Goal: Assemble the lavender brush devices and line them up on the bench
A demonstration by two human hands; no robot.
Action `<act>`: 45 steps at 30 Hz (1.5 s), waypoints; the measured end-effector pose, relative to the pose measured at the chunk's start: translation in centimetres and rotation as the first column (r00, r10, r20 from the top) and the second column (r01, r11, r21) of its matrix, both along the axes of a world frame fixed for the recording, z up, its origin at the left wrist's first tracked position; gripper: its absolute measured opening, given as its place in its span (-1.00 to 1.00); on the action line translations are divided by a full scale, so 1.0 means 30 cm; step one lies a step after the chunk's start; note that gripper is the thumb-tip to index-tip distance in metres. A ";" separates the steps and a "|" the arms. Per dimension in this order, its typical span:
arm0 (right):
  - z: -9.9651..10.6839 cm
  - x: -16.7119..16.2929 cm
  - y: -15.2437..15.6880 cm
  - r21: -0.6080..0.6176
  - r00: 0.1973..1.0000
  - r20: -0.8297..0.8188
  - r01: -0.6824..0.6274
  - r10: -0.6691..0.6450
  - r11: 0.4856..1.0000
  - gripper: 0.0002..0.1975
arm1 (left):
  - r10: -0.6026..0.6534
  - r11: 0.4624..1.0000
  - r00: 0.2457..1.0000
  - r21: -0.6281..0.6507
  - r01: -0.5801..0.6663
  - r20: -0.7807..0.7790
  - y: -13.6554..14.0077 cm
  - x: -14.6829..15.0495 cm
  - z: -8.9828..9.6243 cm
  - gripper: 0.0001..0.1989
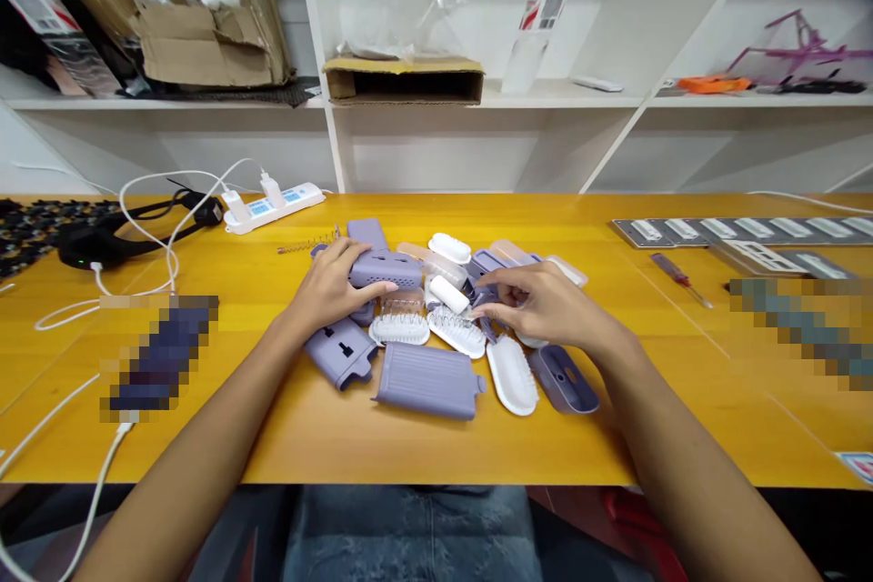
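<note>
Flanking a white cylinder [448,295]: right hand [538,302] curled, grip unclear; left hand [333,287] spread open against lavender casing [386,270].
Cylinder lies nearer the right hand, slanting far-left to near-right.

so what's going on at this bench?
A person has both hands at a cluster of loose purple and white parts. The left hand is on a purple piece with small holes; the right hand is among small pieces, grip unclear. A ribbed purple panel lies nearer the person; a screwdriver lies off right.
</note>
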State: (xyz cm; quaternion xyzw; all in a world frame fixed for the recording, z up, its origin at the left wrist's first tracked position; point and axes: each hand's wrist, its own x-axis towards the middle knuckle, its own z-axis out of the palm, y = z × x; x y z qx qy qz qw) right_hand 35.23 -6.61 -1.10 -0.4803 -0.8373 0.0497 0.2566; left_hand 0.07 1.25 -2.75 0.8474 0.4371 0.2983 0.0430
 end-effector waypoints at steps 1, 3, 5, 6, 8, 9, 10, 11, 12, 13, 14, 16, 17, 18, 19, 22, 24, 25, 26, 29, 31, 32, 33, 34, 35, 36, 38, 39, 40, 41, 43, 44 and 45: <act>-0.001 0.001 0.000 -0.003 1.000 -0.001 0.003 -0.003 1.000 -0.63 | 0.003 1.000 1.000 -0.015 -0.003 -0.014 0.000 0.001 -0.002 -0.31; -0.003 0.003 -0.001 0.003 1.000 0.002 0.008 -0.008 1.000 -0.65 | 0.002 0.999 0.999 -0.035 -0.004 -0.035 0.000 0.002 -0.006 -0.31; -0.003 0.005 -0.003 0.019 1.000 0.004 0.009 -0.009 1.000 -0.66 | 0.004 0.999 0.999 -0.038 -0.006 -0.045 0.002 0.002 -0.011 -0.33; -0.003 0.005 -0.003 0.026 1.000 0.003 0.008 -0.008 1.000 -0.66 | 0.005 0.999 0.999 -0.040 -0.007 -0.050 0.003 0.002 -0.012 -0.35; -0.002 0.005 -0.004 0.036 1.000 -0.004 0.004 -0.004 0.999 -0.66 | 0.004 0.999 0.998 -0.046 -0.007 -0.056 0.003 0.003 -0.012 -0.36; -0.001 0.004 -0.004 0.039 1.000 -0.007 0.003 -0.003 0.999 -0.66 | 0.001 0.999 0.998 -0.048 -0.004 -0.059 0.003 0.003 -0.011 -0.36; -0.001 0.003 -0.003 0.041 1.000 -0.010 0.002 -0.001 0.999 -0.66 | -0.001 0.999 0.998 -0.048 -0.002 -0.060 0.003 0.003 -0.011 -0.36; -0.001 0.002 -0.003 0.045 1.000 -0.017 0.001 -0.001 0.999 -0.67 | -0.005 0.999 0.998 -0.046 0.002 -0.061 0.003 0.003 -0.010 -0.36; -0.001 0.000 -0.003 0.052 1.000 -0.026 0.000 0.001 0.999 -0.67 | -0.010 0.999 0.998 -0.041 0.008 -0.061 0.003 0.003 -0.009 -0.36; -0.001 -0.002 -0.003 0.061 0.999 -0.038 0.000 0.003 0.998 -0.68 | -0.017 0.999 0.998 -0.036 0.015 -0.060 0.004 0.002 -0.008 -0.37; 0.000 -0.005 -0.004 0.072 0.999 -0.052 0.001 0.003 0.997 -0.69 | -0.025 0.999 0.998 -0.031 0.023 -0.061 0.004 0.001 -0.008 -0.38; 0.001 -0.011 -0.005 0.095 0.997 -0.080 0.004 0.003 0.995 -0.69 | -0.043 0.999 0.997 -0.022 0.042 -0.063 0.005 0.000 -0.009 -0.42; 0.002 -0.014 -0.006 0.104 0.996 -0.090 0.007 0.003 0.995 -0.70 | -0.051 0.999 0.997 -0.018 0.050 -0.064 0.006 -0.001 -0.009 -0.45; 0.003 -0.017 -0.006 0.111 0.995 -0.098 0.009 0.002 0.994 -0.70 | -0.056 0.998 0.996 -0.013 0.055 -0.066 0.006 -0.002 -0.009 -0.47; 0.004 -0.019 -0.007 0.116 0.995 -0.105 0.011 0.001 0.993 -0.70 | -0.060 0.998 0.996 -0.009 0.060 -0.066 0.006 -0.002 -0.010 -0.48; 0.004 -0.022 -0.006 0.128 0.993 -0.114 0.017 -0.002 0.992 -0.72 | -0.068 0.998 0.995 -0.003 0.068 -0.067 0.004 -0.002 -0.008 -0.49; 0.002 -0.022 -0.004 0.131 0.993 -0.118 0.019 -0.004 0.991 -0.71 | -0.066 0.998 0.995 -0.005 0.066 -0.072 0.001 -0.001 -0.005 -0.50; 0.001 -0.021 -0.004 0.132 0.993 -0.121 0.021 -0.005 0.991 -0.71 | -0.064 0.998 0.995 -0.006 0.064 -0.074 0.000 -0.001 -0.004 -0.50; 0.000 -0.020 -0.003 0.132 0.992 -0.123 0.022 -0.005 0.991 -0.71 | -0.062 0.998 0.995 -0.006 0.062 -0.076 -0.001 0.000 -0.002 -0.50; -0.004 -0.016 -0.001 0.142 0.992 -0.127 0.035 -0.016 0.989 -0.71 | -0.064 0.998 0.995 0.002 0.065 -0.077 -0.005 0.002 0.002 -0.52; -0.007 -0.015 0.000 0.146 0.992 -0.126 0.045 -0.026 0.988 -0.70 | -0.068 0.998 0.995 0.010 0.069 -0.078 -0.007 0.004 0.002 -0.53; -0.008 -0.014 0.001 0.148 0.992 -0.126 0.048 -0.029 0.988 -0.70 | -0.070 0.997 0.994 0.015 0.071 -0.079 -0.007 0.005 0.002 -0.54; -0.009 -0.014 0.001 0.149 0.991 -0.126 0.050 -0.031 0.987 -0.70 | -0.071 0.997 0.994 0.019 0.072 -0.079 -0.008 0.005 0.002 -0.54; -0.010 -0.013 0.002 0.150 0.992 -0.126 0.051 -0.032 0.987 -0.70 | -0.072 0.997 0.994 0.024 0.074 -0.080 -0.009 0.006 0.001 -0.55; -0.011 -0.013 0.003 0.152 0.991 -0.126 0.051 -0.031 0.987 -0.70 | -0.073 0.997 0.994 0.029 0.076 -0.080 -0.009 0.006 0.002 -0.55; -0.011 -0.013 0.003 0.155 0.991 -0.127 0.049 -0.029 0.987 -0.70 | -0.076 0.996 0.994 0.034 0.079 -0.079 -0.010 0.006 0.002 -0.55; -0.011 -0.014 0.003 0.155 0.991 -0.128 0.043 -0.023 0.987 -0.70 | -0.079 0.996 0.994 0.041 0.082 -0.077 -0.013 0.007 0.006 -0.55; -0.011 -0.015 0.003 0.155 0.992 -0.128 0.042 -0.022 0.987 -0.70 | -0.078 0.996 0.994 0.045 0.081 -0.074 -0.016 0.009 0.010 -0.56; -0.010 -0.016 0.003 0.154 0.991 -0.129 0.042 -0.022 0.987 -0.70 | -0.076 0.996 0.995 0.048 0.080 -0.071 -0.019 0.011 0.015 -0.57; -0.010 -0.018 0.002 0.153 0.991 -0.130 0.045 -0.025 0.987 -0.70 | -0.074 0.996 0.995 0.051 0.078 -0.068 -0.024 0.013 0.021 -0.58; -0.008 -0.020 0.000 0.152 0.991 -0.133 0.049 -0.028 0.987 -0.69 | -0.074 0.995 0.995 0.062 0.078 -0.067 -0.034 0.021 0.033 -0.61; -0.007 -0.020 -0.001 0.153 0.990 -0.135 0.050 -0.029 0.987 -0.70 | -0.076 0.994 0.995 0.070 0.081 -0.070 -0.039 0.025 0.037 -0.62; -0.005 -0.021 -0.002 0.154 0.990 -0.136 0.049 -0.028 0.987 -0.70 | -0.077 0.993 0.994 0.078 0.083 -0.076 -0.044 0.030 0.040 -0.63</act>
